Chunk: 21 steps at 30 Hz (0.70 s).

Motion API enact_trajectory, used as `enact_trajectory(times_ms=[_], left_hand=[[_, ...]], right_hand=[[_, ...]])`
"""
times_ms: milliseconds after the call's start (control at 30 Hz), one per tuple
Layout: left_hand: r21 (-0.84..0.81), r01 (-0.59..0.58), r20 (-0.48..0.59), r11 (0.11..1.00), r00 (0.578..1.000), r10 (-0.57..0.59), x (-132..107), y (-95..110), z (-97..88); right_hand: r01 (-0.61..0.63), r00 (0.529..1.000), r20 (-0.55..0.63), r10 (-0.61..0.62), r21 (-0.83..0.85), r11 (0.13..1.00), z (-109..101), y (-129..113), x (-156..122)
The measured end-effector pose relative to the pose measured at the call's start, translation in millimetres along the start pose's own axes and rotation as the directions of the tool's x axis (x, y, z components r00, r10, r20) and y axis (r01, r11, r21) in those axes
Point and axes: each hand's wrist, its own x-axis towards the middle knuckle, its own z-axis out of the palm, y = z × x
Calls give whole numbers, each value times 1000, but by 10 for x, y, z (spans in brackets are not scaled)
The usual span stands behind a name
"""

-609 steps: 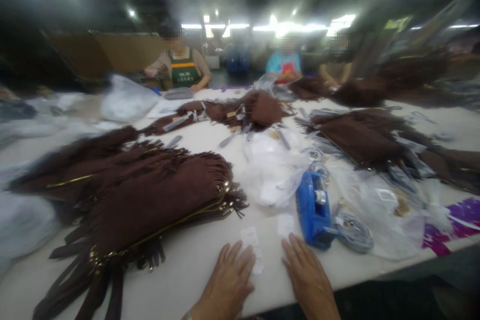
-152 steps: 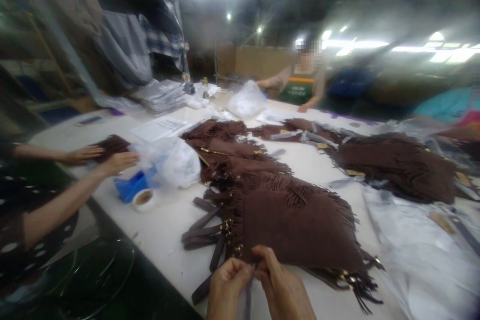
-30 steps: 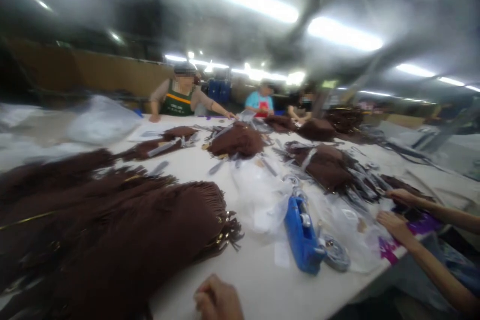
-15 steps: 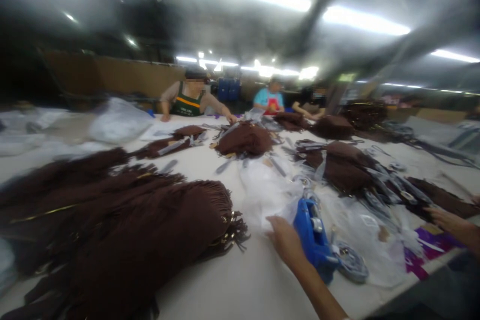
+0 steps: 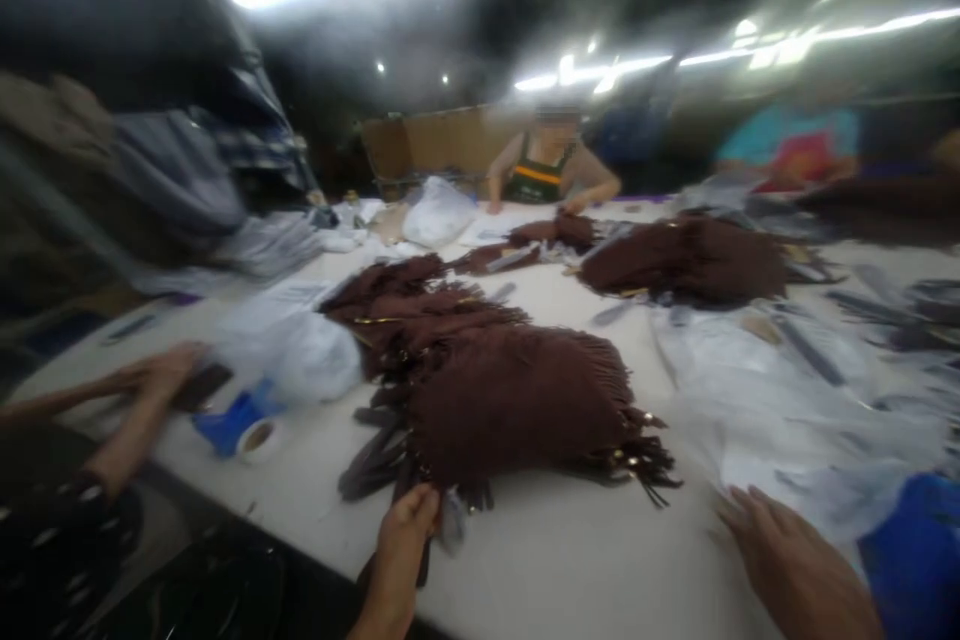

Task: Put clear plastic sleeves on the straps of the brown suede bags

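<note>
Two co-worker's hands (image 5: 171, 368) are seen well left of a large brown fringed bag (image 5: 517, 405), where a dark piece (image 5: 202, 387) is partly covered by them. Between those hands and the bag, a blue tape dispenser (image 5: 234, 422) is set just beside a roll of tape (image 5: 259, 440), and a bulging white plastic bag (image 5: 319, 358) is placed near the fringed bag's far left side. Dark straps (image 5: 371, 460) are spread from the left end of the fringed bag, which is laid flat on a white table (image 5: 585, 560). At its near left corner, the fingertips of the left hand (image 5: 420, 510) are drawn together; a small grey piece (image 5: 451, 520) is shown just beside them, blurred, and what is pinched, if anything, cannot be told. Behind the bag, a person in a green apron (image 5: 536, 178) is seated or stood across the table; which cannot be told. Beyond its right end, a brown heap (image 5: 682, 260) is piled, with clear plastic (image 5: 795, 400) spread in front. Well right of the bag, the right hand (image 5: 795, 555) is held with fingers extended, nothing being gripped, at the edge of the plastic, between the bag and a blue object (image 5: 911, 560) cut off by the frame.
</note>
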Motion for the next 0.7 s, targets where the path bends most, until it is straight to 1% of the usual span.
enact_trajectory(times_ms=[33,67,100,133,200,233,300,333,400,467,533,633,700], left_hand=[[-15,12,19,1000,1000,-12,4,-8,-4],[-30,21,28,999,999,-20,-6,-10,1],[-44,25,34,999,999,-24,-28,-5,11],[-57,28,42,998,999,-26,-57,8,24],[-81,33,65,996,997,-28,-121,51,48],[-95,35,79,995,996,-27,-148,75,55],[-116,37,109,993,994,-24,-178,116,53],[-121,36,125,992,992,-21,-179,125,45],[-130,37,161,991,987,-15,-153,115,16],[-155,63,178,986,983,-35,-99,68,-22],[-185,89,200,979,978,-51,-39,2,-59],[-209,94,252,973,967,-39,15,-78,-96],[-229,109,285,967,958,-40,17,-98,-102]], right_hand=[[35,999,-8,-35,44,998,-12,-203,-12],[52,999,9,-54,138,989,-35,-468,-36],[45,998,34,-56,272,961,-58,-784,-68],[38,995,72,-76,424,905,-74,-1133,-103],[-83,975,207,-76,664,744,-60,-1847,-159],[-150,959,270,-83,736,660,-33,-2172,-174],[-305,919,389,-61,802,515,41,-2692,-179],[-378,892,448,-54,806,455,78,-2878,-172],[-495,840,542,-20,780,383,138,-3114,-152],[-561,803,595,20,745,361,175,-3212,-133],[-585,787,617,15,738,338,191,-3228,-119],[-600,772,632,-66,759,252,208,-3192,-111],[-619,761,642,-87,760,196,236,-3164,-120]])
